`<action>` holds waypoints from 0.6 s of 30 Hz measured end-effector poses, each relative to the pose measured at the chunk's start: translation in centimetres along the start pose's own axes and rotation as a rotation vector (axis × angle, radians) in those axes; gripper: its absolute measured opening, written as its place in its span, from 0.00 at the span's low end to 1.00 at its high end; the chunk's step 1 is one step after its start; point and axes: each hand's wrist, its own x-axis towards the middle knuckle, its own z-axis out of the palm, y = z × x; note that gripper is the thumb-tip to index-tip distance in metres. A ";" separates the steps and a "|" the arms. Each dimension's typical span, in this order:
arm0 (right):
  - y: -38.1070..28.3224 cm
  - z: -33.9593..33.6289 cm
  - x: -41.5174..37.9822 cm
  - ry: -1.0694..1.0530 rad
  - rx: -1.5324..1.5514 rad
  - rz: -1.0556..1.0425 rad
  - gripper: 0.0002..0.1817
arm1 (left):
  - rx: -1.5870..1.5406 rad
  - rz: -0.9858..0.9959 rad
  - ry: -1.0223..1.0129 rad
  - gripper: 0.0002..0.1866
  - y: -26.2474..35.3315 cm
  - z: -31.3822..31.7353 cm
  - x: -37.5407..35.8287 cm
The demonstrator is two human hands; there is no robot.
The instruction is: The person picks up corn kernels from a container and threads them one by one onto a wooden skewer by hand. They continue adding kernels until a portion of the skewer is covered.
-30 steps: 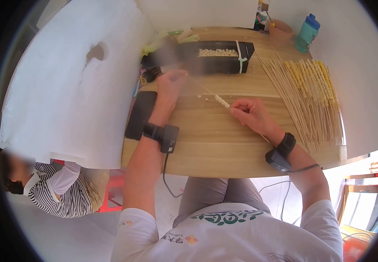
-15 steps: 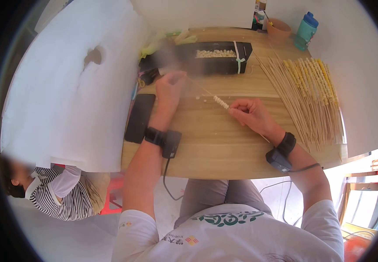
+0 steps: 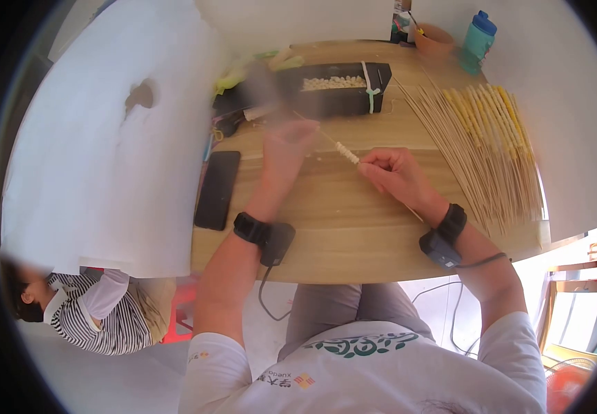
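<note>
My right hand [image 3: 396,174] is closed in a pinch around a thin wooden skewer, just below a short row of small white pieces [image 3: 346,152] threaded on it. The skewer's lower end sticks out under the palm, and its tip slants up and left. Close to that tip is my left hand [image 3: 290,143], fingers drawn together; a smear over the view hides what they hold. Beyond the hands, a long black box [image 3: 343,105] contains many similar white pieces. At the right lie many bare wooden skewers [image 3: 460,162] beside filled skewers [image 3: 488,117] in yellow and white.
A black phone [image 3: 217,190] lies on the wooden table [image 3: 326,241] at the left. A terracotta bowl [image 3: 434,41] and a blue-green bottle [image 3: 478,43] stand at the back right. White panels border the table. Cables hang from both wrist devices. Another person [image 3: 105,307] is at lower left.
My left hand has moved right, nearer the threaded pieces along the skewer. My right hand keeps its pinch on the skewer. The view has shifted slightly.
</note>
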 end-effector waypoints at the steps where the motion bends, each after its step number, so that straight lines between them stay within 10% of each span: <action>1: 0.0 0.0 0.0 0.004 0.010 -0.009 0.09 | 0.037 -0.004 -0.037 0.10 0.3 0.3 -0.3; 18: 0.3 -0.1 0.2 0.029 0.046 -0.023 0.08 | 0.130 0.025 -0.200 0.11 2.5 1.4 -1.4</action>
